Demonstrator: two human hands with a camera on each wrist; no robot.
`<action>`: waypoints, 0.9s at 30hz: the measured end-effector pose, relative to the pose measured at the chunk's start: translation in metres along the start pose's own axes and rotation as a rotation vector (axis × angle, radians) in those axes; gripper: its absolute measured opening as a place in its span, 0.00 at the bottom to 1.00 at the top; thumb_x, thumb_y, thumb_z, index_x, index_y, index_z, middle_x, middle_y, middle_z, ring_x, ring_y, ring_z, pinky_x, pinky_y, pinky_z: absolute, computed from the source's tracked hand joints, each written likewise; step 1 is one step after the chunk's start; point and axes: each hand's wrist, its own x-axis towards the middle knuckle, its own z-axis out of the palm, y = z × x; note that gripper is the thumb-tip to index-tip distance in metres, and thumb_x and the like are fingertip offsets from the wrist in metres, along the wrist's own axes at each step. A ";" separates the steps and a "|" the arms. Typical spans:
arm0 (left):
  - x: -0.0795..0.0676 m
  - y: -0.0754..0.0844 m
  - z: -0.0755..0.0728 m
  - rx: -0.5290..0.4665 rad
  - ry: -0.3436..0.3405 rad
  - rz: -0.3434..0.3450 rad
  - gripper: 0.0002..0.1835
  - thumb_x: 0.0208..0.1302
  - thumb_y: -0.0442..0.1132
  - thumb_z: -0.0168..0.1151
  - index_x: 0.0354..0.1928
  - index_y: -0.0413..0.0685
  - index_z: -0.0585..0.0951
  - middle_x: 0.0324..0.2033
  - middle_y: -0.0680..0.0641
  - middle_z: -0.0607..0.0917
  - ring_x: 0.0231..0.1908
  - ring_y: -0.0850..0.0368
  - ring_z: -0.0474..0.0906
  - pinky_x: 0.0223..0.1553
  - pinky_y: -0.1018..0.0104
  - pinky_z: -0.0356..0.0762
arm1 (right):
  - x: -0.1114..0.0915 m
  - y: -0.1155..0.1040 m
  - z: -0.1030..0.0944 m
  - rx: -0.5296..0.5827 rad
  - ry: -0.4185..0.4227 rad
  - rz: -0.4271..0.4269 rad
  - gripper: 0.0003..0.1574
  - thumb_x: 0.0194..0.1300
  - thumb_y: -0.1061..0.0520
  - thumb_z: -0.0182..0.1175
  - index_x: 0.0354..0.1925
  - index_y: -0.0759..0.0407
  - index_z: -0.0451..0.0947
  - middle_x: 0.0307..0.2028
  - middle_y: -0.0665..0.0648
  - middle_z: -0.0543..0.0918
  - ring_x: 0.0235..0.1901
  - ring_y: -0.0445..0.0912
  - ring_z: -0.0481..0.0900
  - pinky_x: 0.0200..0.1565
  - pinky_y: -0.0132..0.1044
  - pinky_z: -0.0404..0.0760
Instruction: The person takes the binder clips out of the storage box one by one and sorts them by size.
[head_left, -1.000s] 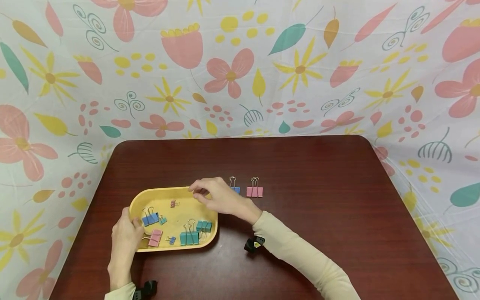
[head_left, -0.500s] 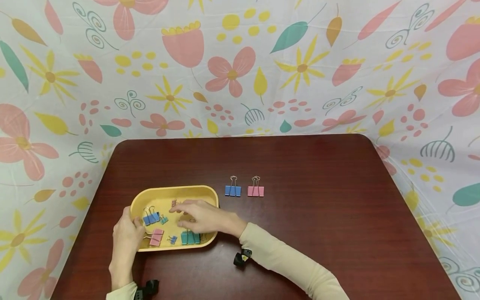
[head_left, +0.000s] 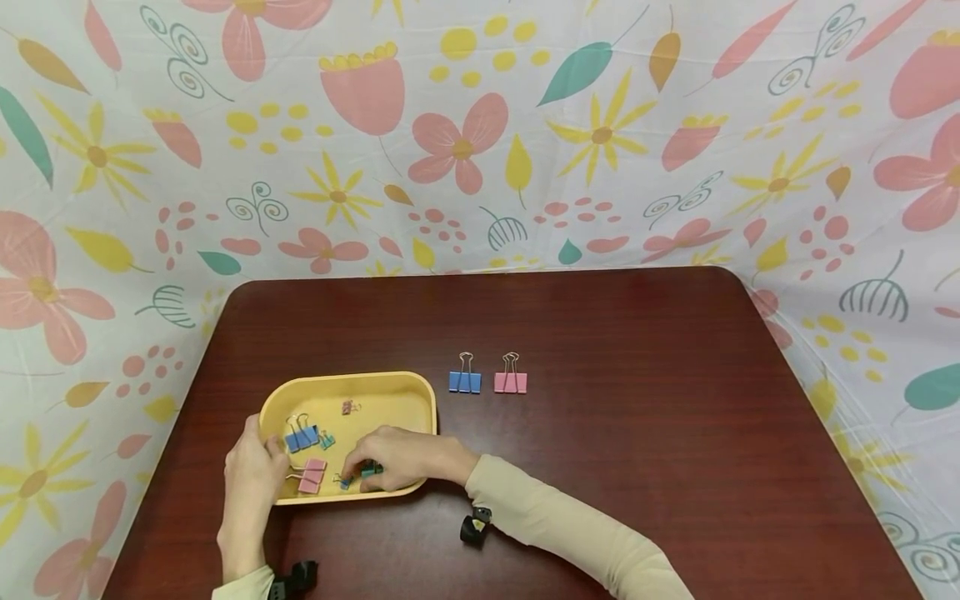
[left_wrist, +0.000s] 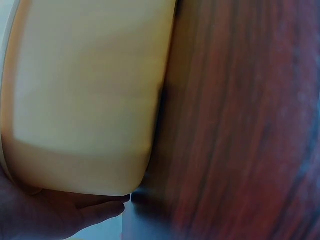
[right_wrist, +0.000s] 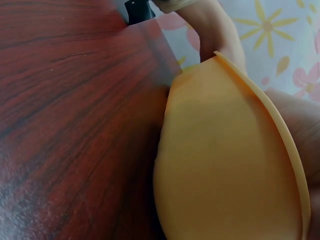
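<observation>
My left hand [head_left: 251, 467] grips the left end of a yellow tray [head_left: 330, 385], thumb over the rim and fingers along the outer wall. In the left wrist view the fingers [left_wrist: 100, 212] press the tray's outside. Inside the tray's front right part, my right hand [head_left: 397, 457] reaches down with fingers curled round a large teal binder clip [head_left: 371, 469], mostly hidden. A small blue binder clip [head_left: 344, 482] lies right at its index fingertip. Other clips in the tray are a large blue one [head_left: 302, 438], a pink one [head_left: 312, 476], a small teal one [head_left: 326, 439] and a small reddish one [head_left: 347, 407].
On the dark wooden table [head_left: 637, 400], a blue binder clip [head_left: 465, 382] and a pink binder clip [head_left: 511, 382] stand side by side beyond the tray's right end. A flowered cloth [head_left: 480, 150] hangs behind and around the table.
From above the tray's back right rim, my right hand has moved down and forward to the teal binder clip near the front wall. My left hand keeps its grip on the tray.
</observation>
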 end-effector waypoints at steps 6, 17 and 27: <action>0.001 -0.001 0.001 0.003 -0.007 -0.008 0.20 0.72 0.30 0.46 0.63 0.28 0.66 0.48 0.22 0.80 0.48 0.24 0.77 0.46 0.32 0.72 | -0.001 0.002 -0.001 0.028 -0.020 0.050 0.17 0.64 0.58 0.70 0.51 0.49 0.87 0.45 0.43 0.87 0.46 0.30 0.79 0.51 0.18 0.72; 0.002 0.000 0.001 0.003 0.008 -0.003 0.21 0.71 0.30 0.46 0.63 0.28 0.67 0.48 0.23 0.80 0.48 0.25 0.77 0.46 0.33 0.72 | -0.005 -0.001 -0.002 0.033 0.104 0.109 0.14 0.58 0.51 0.76 0.43 0.51 0.89 0.37 0.44 0.89 0.32 0.26 0.78 0.36 0.15 0.73; 0.001 -0.001 0.001 0.001 0.015 -0.001 0.20 0.71 0.30 0.45 0.62 0.29 0.68 0.46 0.23 0.81 0.47 0.24 0.78 0.45 0.33 0.72 | -0.010 -0.005 -0.001 0.075 0.289 0.156 0.15 0.66 0.55 0.69 0.50 0.58 0.86 0.33 0.44 0.91 0.28 0.23 0.79 0.34 0.15 0.73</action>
